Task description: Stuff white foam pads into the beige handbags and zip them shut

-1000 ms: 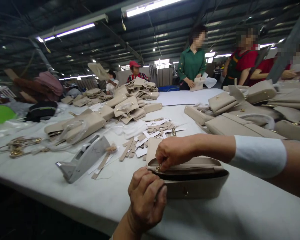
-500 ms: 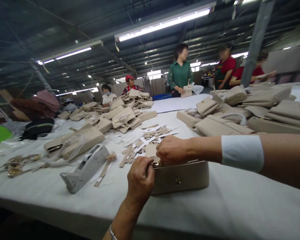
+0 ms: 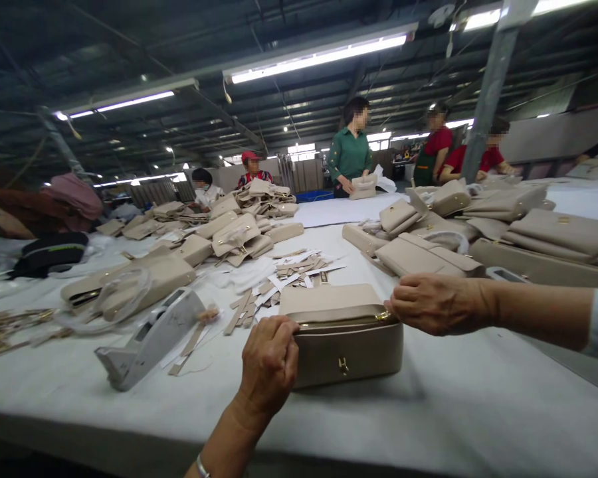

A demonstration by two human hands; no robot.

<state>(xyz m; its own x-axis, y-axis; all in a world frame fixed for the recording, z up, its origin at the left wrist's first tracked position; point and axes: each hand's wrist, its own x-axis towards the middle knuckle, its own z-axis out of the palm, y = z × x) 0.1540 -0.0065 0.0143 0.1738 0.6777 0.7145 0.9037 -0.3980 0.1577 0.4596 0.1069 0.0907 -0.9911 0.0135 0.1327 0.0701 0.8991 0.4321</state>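
Note:
A beige handbag point(image 3: 349, 355) with a gold clasp on its front stands upright on the white-covered table. Its flap point(image 3: 331, 300) lies folded back behind the zipped top. My left hand point(image 3: 269, 364) is closed on the bag's upper left corner, at the left end of the zip. At the top right corner, my right hand point(image 3: 436, 304) is closed in a pinch beside the gold zip slider point(image 3: 381, 317). The zip pull itself is hidden by those fingers.
Left of the bag are a grey tape dispenser point(image 3: 147, 338) and scattered beige and white strips point(image 3: 289, 279). Beige bags pile up at the left point(image 3: 236, 232) and right point(image 3: 423, 252). Several people stand across the table, one in a green shirt point(image 3: 349, 156) holding a bag.
My right hand has moved right along the bag's top, from the left end of the zip to the right end. My left hand keeps its hold on the left corner.

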